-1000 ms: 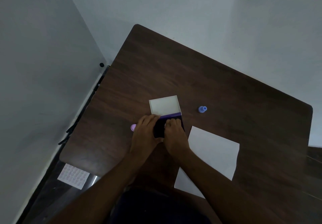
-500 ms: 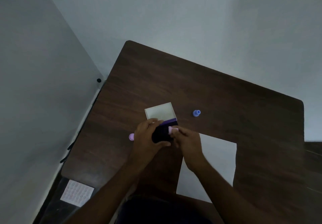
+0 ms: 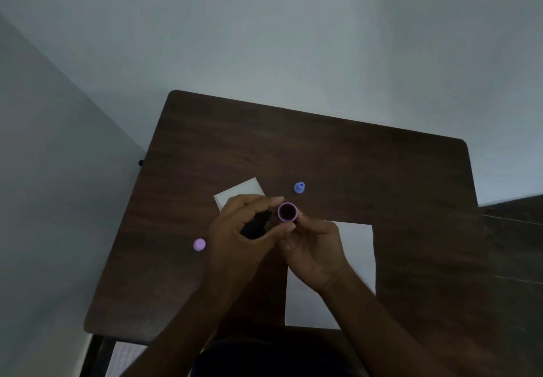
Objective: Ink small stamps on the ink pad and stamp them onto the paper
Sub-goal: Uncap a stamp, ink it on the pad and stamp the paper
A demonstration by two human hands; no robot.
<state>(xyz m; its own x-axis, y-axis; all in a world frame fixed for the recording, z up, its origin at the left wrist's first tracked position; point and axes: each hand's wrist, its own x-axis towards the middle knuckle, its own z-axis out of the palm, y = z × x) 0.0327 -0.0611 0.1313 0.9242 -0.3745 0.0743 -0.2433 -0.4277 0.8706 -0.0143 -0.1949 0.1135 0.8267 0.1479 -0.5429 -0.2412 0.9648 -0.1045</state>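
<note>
My right hand (image 3: 313,249) holds a small purple stamp (image 3: 287,212) lifted off the table, its dark inked face turned up toward me. My left hand (image 3: 238,238) curls over the dark ink pad (image 3: 255,227) and grips it; the pad's open white lid (image 3: 239,196) sticks out behind the fingers. A white sheet of paper (image 3: 357,247) lies on the table under and right of my right hand. A blue stamp (image 3: 299,187) stands beyond the hands. A purple stamp cap (image 3: 199,244) lies left of my left hand.
The dark wooden table (image 3: 352,165) stands in a corner, with walls close behind and to the left. A dotted white sheet (image 3: 126,359) lies on the floor below the table's near left corner. A second dark surface (image 3: 514,244) adjoins on the right.
My right hand lifted the purple stamp off the ink pad and turned its inked face upward. The camera view tilted up and shifted; my left hand stayed on the pad.
</note>
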